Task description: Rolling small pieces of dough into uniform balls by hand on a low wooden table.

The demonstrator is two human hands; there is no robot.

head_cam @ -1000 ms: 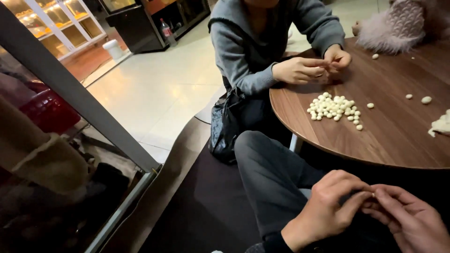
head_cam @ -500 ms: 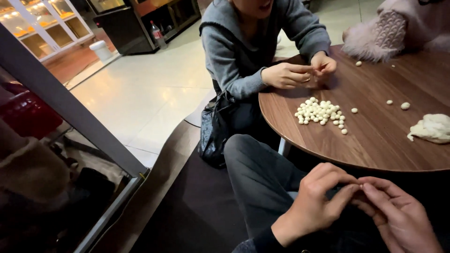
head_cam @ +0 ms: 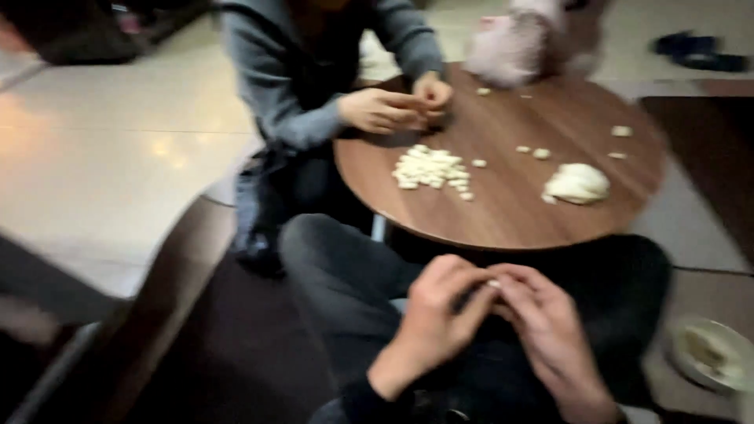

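Nearest the camera, the left hand (head_cam: 436, 326) and the right hand (head_cam: 546, 338) meet over the person's lap, below the near edge of the round wooden surface (head_cam: 510, 212). There is open room to either side of the hands, with a dark floor mat at the left and a small plate (head_cam: 711, 353) on the floor at the right. A small white piece (head_cam: 493, 284) sits right where the fingertips of both hands come together. Each grip is pinched closed on that piece, the fingers curled in. Farther off on the surface lie a heap of small white pieces (head_cam: 430, 167), a larger pale lump (head_cam: 577, 183) and a few scattered bits. At the far edge another person in a grey top works with both hands (head_cam: 397, 106) close together.
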